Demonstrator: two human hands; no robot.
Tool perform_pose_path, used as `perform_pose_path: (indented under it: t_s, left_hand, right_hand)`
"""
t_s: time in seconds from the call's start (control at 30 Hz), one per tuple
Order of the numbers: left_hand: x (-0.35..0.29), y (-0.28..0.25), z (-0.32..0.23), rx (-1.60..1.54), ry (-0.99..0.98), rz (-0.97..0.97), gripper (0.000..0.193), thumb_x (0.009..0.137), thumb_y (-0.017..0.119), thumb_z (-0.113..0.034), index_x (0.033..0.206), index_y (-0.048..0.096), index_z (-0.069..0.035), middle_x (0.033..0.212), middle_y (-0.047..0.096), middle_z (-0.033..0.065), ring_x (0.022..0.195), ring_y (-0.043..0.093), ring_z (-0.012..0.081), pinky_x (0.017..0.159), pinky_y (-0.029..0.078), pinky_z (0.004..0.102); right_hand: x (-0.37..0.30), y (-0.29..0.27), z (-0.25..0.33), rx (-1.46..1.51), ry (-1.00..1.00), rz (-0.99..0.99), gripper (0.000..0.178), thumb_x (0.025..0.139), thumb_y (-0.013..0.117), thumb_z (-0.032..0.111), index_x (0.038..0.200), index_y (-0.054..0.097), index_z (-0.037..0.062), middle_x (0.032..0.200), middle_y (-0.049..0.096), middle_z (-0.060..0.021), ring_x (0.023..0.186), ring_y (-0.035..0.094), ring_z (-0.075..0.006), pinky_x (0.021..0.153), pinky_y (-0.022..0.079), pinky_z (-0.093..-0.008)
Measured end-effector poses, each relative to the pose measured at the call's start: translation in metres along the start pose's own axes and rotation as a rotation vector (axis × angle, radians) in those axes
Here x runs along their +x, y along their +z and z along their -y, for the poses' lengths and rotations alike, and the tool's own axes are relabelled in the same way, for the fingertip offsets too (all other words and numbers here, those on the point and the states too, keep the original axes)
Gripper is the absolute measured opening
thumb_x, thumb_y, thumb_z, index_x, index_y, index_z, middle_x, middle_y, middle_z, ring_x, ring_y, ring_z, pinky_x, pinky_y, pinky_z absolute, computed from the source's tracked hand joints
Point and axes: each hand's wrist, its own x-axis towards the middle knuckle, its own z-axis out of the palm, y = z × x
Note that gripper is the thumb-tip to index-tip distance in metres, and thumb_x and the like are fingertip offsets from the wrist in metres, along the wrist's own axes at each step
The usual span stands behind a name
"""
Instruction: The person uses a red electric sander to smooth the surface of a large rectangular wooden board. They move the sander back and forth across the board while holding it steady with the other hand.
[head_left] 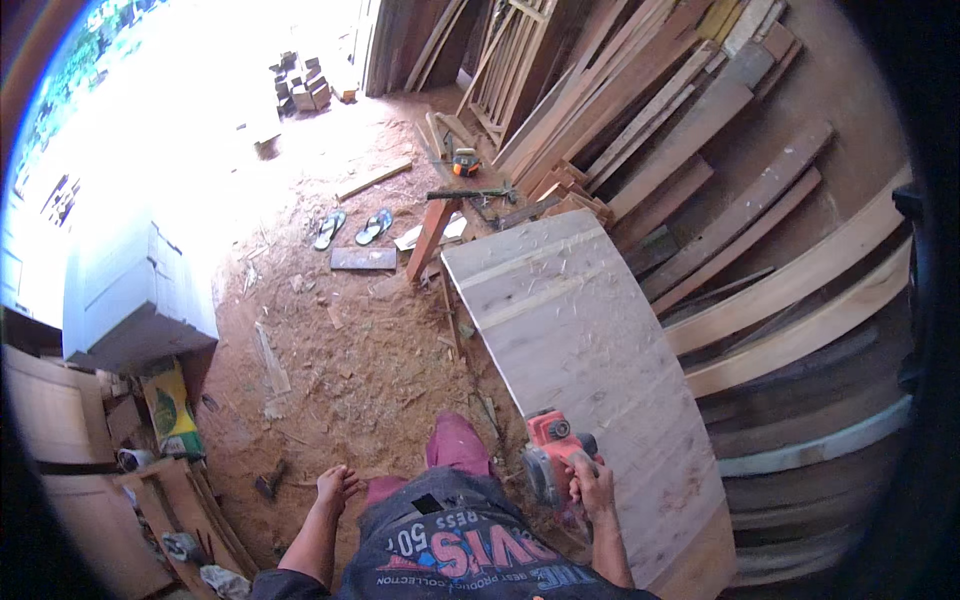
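Observation:
My right hand [592, 484] is wrapped round the handle of a red and grey electric planer [549, 430]. The planer is at the near left edge of a long, pale wooden panel [590, 340]; whether its base touches the wood cannot be seen. Wood shavings lie scattered on the panel's far half. To the left of my body, my left hand [338, 486] hangs over the floor, its fingers loosely curled in, with nothing visible in them.
Several boards [740, 215] lean and lie along the right side. Sawdust covers the floor [340, 370]. Ahead are slippers [374, 226], a wooden trestle [432, 237] and an orange-black tape measure [465, 162]. A white cabinet-like box [135, 290] stands left, and a hammer [270, 480] lies near my left hand.

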Motion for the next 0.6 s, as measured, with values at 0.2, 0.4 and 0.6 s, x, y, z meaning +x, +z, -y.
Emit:
perform_pose_path:
  t_s: [0.2,0.4,0.6]
  left_hand:
    - [0.023,0.088,-0.153,0.101,0.179,0.139,0.033,0.104,0.067,-0.026,0.13,0.064,-0.007,0.117,0.074,0.008,0.1,0.073,0.0252,0.075,0.057,0.0389]
    - [0.042,0.248,-0.308,0.396,0.422,0.34,0.047,0.103,0.07,-0.033,0.139,0.062,-0.004,0.121,0.074,0.008,0.102,0.073,0.0208,0.082,0.058,0.0367]
    - [0.059,0.361,-0.375,0.624,0.565,0.412,0.044,0.102,0.071,-0.032,0.137,0.065,-0.005,0.119,0.075,0.0091,0.101,0.073,0.0208,0.082,0.058,0.0361]
  right_hand:
    - [0.007,0.048,0.043,0.352,-0.041,-0.141,0.051,0.107,0.06,0.049,0.101,0.065,-0.0021,0.061,0.056,-0.003,0.046,0.051,-0.0116,0.044,0.04,-0.0282]
    - [0.087,0.087,0.112,0.384,-0.151,-0.205,0.048,0.108,0.06,0.047,0.104,0.064,-0.0009,0.061,0.053,-0.0015,0.047,0.05,-0.0107,0.045,0.04,-0.0285]
    - [0.143,0.125,0.174,0.467,-0.067,-0.269,0.046,0.108,0.06,0.047,0.108,0.063,0.0006,0.063,0.051,0.0003,0.05,0.049,-0.0092,0.046,0.039,-0.0283]
